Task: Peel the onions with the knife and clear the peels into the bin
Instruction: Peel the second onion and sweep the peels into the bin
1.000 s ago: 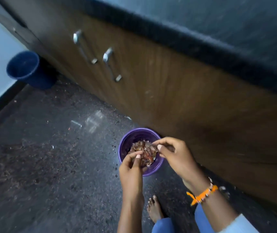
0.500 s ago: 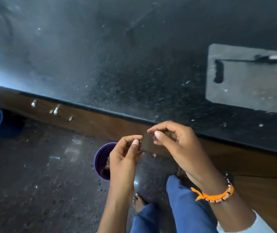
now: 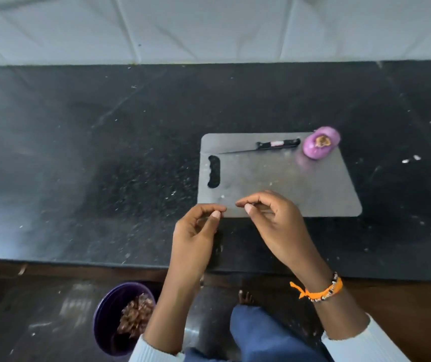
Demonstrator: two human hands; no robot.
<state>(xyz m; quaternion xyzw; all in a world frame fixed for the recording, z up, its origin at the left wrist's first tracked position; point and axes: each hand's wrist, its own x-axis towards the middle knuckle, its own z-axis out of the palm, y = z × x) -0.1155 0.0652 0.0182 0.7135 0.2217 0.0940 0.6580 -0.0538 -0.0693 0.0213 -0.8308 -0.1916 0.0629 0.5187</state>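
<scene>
A peeled purple onion rests on the far right corner of a grey cutting board. A black-handled knife lies along the board's far edge, its blade pointing left. My left hand and my right hand hover over the board's near edge, fingers curled with fingertips pinched, and nothing visible is held in either. Down on the floor at the lower left stands a purple bin with brown onion peels inside.
The board lies on a black stone counter with white crumbs scattered at the right. A pale wall runs behind it. Wooden cabinet fronts sit under the counter edge. My blue-clad leg and a bare foot are on the dark floor.
The view has risen from the floor and bin to the countertop. My hands have lifted from the bin, where they dropped peels, to above the cutting board's near edge.
</scene>
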